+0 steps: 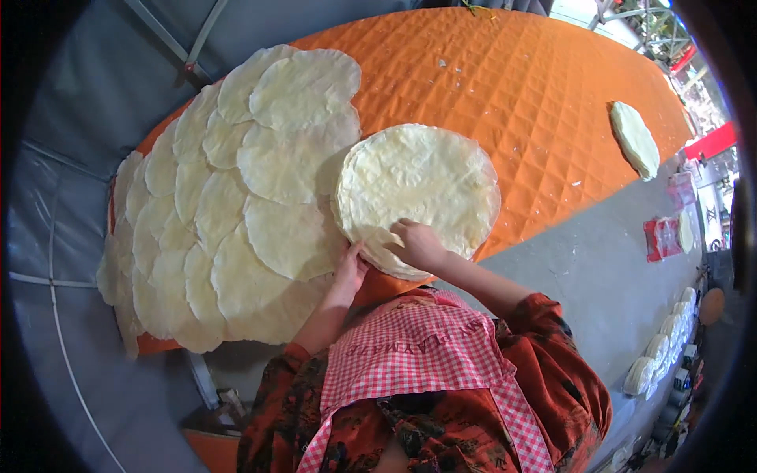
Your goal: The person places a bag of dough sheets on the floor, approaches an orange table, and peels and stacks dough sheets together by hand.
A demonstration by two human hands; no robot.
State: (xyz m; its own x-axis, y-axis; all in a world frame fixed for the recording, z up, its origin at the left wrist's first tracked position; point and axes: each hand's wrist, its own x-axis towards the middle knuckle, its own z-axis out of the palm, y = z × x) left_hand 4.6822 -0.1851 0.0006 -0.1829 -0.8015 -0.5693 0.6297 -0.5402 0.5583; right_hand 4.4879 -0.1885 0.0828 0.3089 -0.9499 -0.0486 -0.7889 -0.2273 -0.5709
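In front of me is a thick stack of thin, round, pale flatbreads (pixel 420 171), its rims slightly uneven. My left hand (pixel 353 269) is at the stack's lower left edge, thumb against the rim and the other fingers partly hidden. Over the near part of the top sheet lies my right hand (pixel 419 243), fingers bent and touching the surface; whether they pinch a sheet is hidden. Left of the stack, many single flatbread sheets (pixel 290 236) are spread in overlapping rows, some beside my left forearm.
An orange quilted cloth (pixel 532 106) with pale crumbs covers the table. A folded pale bundle (pixel 636 141) rests near its right edge. Several bagged stacks (pixel 656 349) sit on the grey floor (pixel 568 284) at right, beyond a red plastic bag (pixel 662 238). Grey tent walls (pixel 94 195) border the left.
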